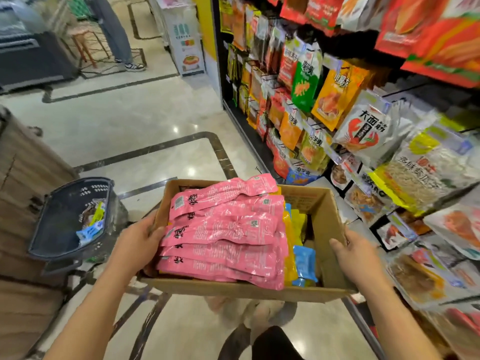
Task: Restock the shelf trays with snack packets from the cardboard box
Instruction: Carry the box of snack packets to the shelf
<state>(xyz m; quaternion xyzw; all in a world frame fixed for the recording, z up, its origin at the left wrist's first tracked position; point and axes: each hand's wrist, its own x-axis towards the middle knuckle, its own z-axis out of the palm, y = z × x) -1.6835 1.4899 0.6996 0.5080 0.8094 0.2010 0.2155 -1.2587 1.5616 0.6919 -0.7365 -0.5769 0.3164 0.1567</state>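
Two bare forearms reach forward from the near edge. The left hand [137, 242] clamps the left wall of the cardboard box [233, 291], thumb hooked over the rim. The right hand [355, 253] grips the right wall the same way. On both hands, the fingers outside the box are hidden. Holding opposite sides likely keeps the open-topped box level and carried above the glossy tiled floor [155, 113].

Inside the box, flat, glossy pink packets [223, 229] lie overlapped in a stack on the left. Crinkled yellow packets [288, 255] and a blue packet [305, 263] stand wedged beside them on the right. The corrugated card looks matte and slightly bowed.

The shelf trays [401, 223] slope down along the right, just beside the box, filled with shiny foil pouches. No packet has left the box yet. A dark perforated plastic basket [52, 229] stands on the left.
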